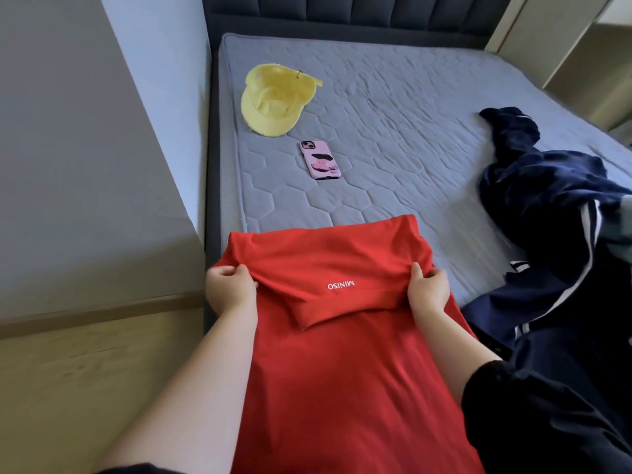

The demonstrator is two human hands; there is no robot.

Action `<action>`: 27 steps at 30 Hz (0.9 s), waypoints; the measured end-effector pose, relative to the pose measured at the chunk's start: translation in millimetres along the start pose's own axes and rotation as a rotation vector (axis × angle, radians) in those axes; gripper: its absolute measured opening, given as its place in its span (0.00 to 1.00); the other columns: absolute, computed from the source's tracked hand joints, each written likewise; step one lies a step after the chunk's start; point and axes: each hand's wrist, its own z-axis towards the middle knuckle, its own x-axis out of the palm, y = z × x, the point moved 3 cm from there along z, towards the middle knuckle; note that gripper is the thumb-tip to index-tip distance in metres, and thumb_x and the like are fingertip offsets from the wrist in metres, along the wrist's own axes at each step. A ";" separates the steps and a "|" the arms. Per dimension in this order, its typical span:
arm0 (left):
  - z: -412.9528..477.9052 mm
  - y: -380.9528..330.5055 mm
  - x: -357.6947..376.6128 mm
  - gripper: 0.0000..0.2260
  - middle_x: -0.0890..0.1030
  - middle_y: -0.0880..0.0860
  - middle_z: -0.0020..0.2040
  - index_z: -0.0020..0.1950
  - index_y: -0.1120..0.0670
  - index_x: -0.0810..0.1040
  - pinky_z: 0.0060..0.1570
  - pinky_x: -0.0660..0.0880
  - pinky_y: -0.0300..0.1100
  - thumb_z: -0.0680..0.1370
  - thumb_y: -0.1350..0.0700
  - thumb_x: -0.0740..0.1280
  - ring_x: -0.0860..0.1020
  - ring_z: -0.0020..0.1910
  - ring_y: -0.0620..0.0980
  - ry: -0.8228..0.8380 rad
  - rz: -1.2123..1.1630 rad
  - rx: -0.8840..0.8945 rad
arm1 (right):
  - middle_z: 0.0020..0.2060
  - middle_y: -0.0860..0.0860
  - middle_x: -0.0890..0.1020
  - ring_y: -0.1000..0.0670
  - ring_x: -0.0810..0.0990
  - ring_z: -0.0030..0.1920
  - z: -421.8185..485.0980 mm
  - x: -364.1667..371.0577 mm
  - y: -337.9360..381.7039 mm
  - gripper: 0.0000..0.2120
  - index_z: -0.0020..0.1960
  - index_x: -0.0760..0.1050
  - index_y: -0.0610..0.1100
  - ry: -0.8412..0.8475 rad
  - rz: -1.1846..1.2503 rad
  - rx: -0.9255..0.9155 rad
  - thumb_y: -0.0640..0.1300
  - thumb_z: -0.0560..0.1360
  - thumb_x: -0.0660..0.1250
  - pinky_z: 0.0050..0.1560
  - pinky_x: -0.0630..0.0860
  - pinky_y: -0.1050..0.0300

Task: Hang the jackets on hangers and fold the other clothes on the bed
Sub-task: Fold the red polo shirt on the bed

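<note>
A red shirt [342, 364] with small white lettering lies on the near end of the bed [393, 138], its far part doubled back toward me in a fold. My left hand [229, 288] pinches the left side of that fold. My right hand [429, 289] pinches its right side. A dark navy jacket [547, 213] with white stripes lies crumpled to the right, its near part running down beside my right arm.
A yellow cap [273, 99] sits upside down at the bed's far left. A phone [320, 160] in a pink case lies between the cap and the shirt. A grey wall and a wooden ledge [85, 336] run along the left. The padded headboard [359, 12] closes the far end.
</note>
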 end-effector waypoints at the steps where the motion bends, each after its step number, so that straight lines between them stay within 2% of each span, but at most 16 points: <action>1: -4.2 -8.0 -1.3 0.07 0.81 0.58 0.49 0.52 0.58 0.75 0.46 0.73 0.48 0.75 0.61 0.66 0.79 0.42 0.58 -0.101 0.154 0.215 | 0.46 0.47 0.74 0.42 0.76 0.51 -6.7 -3.5 7.9 0.10 0.50 0.69 0.41 -0.046 0.007 -0.104 0.47 0.77 0.66 0.49 0.68 0.55; 2: -11.9 -19.0 0.6 0.10 0.80 0.58 0.50 0.54 0.58 0.75 0.48 0.71 0.48 0.73 0.62 0.67 0.78 0.48 0.59 -0.158 0.275 0.459 | 0.49 0.46 0.74 0.42 0.75 0.54 -13.2 -6.1 16.2 0.12 0.54 0.69 0.40 -0.098 -0.004 -0.250 0.45 0.76 0.67 0.53 0.69 0.52; 4: -29.8 -35.8 18.8 0.16 0.78 0.61 0.55 0.59 0.60 0.76 0.55 0.69 0.51 0.71 0.62 0.68 0.75 0.55 0.61 -0.102 0.486 0.929 | 0.57 0.40 0.73 0.38 0.71 0.60 -26.9 -4.8 33.2 0.17 0.61 0.70 0.36 -0.160 -0.170 -0.553 0.39 0.74 0.67 0.64 0.65 0.47; 5: -37.6 -38.1 33.6 0.18 0.77 0.61 0.59 0.62 0.59 0.75 0.59 0.68 0.52 0.72 0.61 0.68 0.73 0.59 0.61 -0.015 0.626 1.090 | 0.62 0.38 0.72 0.37 0.69 0.65 -33.4 0.1 40.9 0.21 0.64 0.70 0.36 -0.148 -0.271 -0.666 0.38 0.73 0.66 0.68 0.61 0.46; 7: -46.4 -32.8 60.5 0.22 0.71 0.57 0.70 0.70 0.55 0.70 0.67 0.62 0.55 0.76 0.55 0.65 0.65 0.70 0.59 0.177 0.908 1.200 | 0.71 0.39 0.67 0.39 0.62 0.72 -45.5 18.1 56.1 0.24 0.69 0.68 0.38 -0.051 -0.443 -0.818 0.39 0.74 0.65 0.73 0.53 0.44; 10: -39.0 0.1 78.3 0.26 0.55 0.50 0.78 0.78 0.49 0.55 0.73 0.49 0.56 0.81 0.47 0.55 0.48 0.78 0.54 0.355 1.208 1.122 | 0.75 0.45 0.61 0.43 0.56 0.76 -61.3 57.1 66.5 0.24 0.73 0.66 0.44 0.220 -0.609 -1.007 0.45 0.78 0.61 0.74 0.48 0.42; 12: -24.2 23.2 73.1 0.26 0.49 0.49 0.79 0.79 0.46 0.48 0.74 0.44 0.55 0.82 0.43 0.50 0.44 0.78 0.52 0.393 1.317 1.022 | 0.77 0.49 0.56 0.47 0.50 0.78 -58.0 79.3 55.0 0.25 0.76 0.59 0.50 0.402 -0.832 -1.101 0.52 0.81 0.55 0.74 0.44 0.42; 14: -9.7 34.5 64.0 0.27 0.46 0.47 0.79 0.79 0.44 0.45 0.74 0.41 0.54 0.81 0.41 0.48 0.43 0.78 0.50 0.352 1.362 0.952 | 0.78 0.52 0.50 0.50 0.45 0.78 -34.5 85.6 40.3 0.27 0.78 0.50 0.54 0.494 -1.029 -1.049 0.58 0.81 0.48 0.74 0.39 0.41; 16: -0.1 34.9 57.2 0.27 0.45 0.45 0.79 0.79 0.44 0.45 0.73 0.40 0.54 0.81 0.40 0.47 0.42 0.78 0.49 0.280 1.355 0.897 | 0.78 0.54 0.49 0.52 0.44 0.78 -1.6 77.0 33.3 0.28 0.78 0.47 0.54 0.435 -1.038 -0.885 0.61 0.81 0.45 0.74 0.39 0.42; 18: 4.8 32.2 52.4 0.27 0.45 0.45 0.79 0.79 0.45 0.45 0.73 0.40 0.55 0.81 0.39 0.46 0.41 0.78 0.48 0.235 1.350 0.850 | 0.78 0.53 0.50 0.52 0.45 0.78 26.1 63.0 29.6 0.29 0.78 0.48 0.52 0.323 -1.015 -0.727 0.60 0.81 0.44 0.75 0.41 0.42; 23: 10.4 17.8 46.9 0.28 0.42 0.47 0.79 0.79 0.50 0.45 0.73 0.42 0.60 0.81 0.40 0.45 0.40 0.77 0.48 0.190 1.277 0.629 | 0.78 0.48 0.47 0.49 0.43 0.78 39.7 47.1 29.2 0.32 0.79 0.46 0.44 0.242 -0.989 -0.439 0.60 0.81 0.43 0.74 0.38 0.39; 25: 6.2 6.0 53.7 0.28 0.44 0.49 0.79 0.79 0.51 0.49 0.71 0.42 0.63 0.82 0.42 0.48 0.40 0.77 0.51 0.146 1.203 0.620 | 0.78 0.46 0.47 0.47 0.44 0.78 27.4 48.1 41.1 0.31 0.78 0.47 0.42 0.149 -0.886 -0.529 0.57 0.81 0.48 0.75 0.39 0.40; 27: -2.7 -3.4 61.4 0.26 0.49 0.52 0.79 0.78 0.52 0.55 0.70 0.43 0.66 0.81 0.45 0.53 0.41 0.77 0.54 0.112 1.180 0.777 | 0.78 0.44 0.51 0.46 0.48 0.78 4.2 53.3 54.4 0.29 0.78 0.53 0.42 0.104 -0.735 -0.788 0.52 0.81 0.54 0.74 0.42 0.42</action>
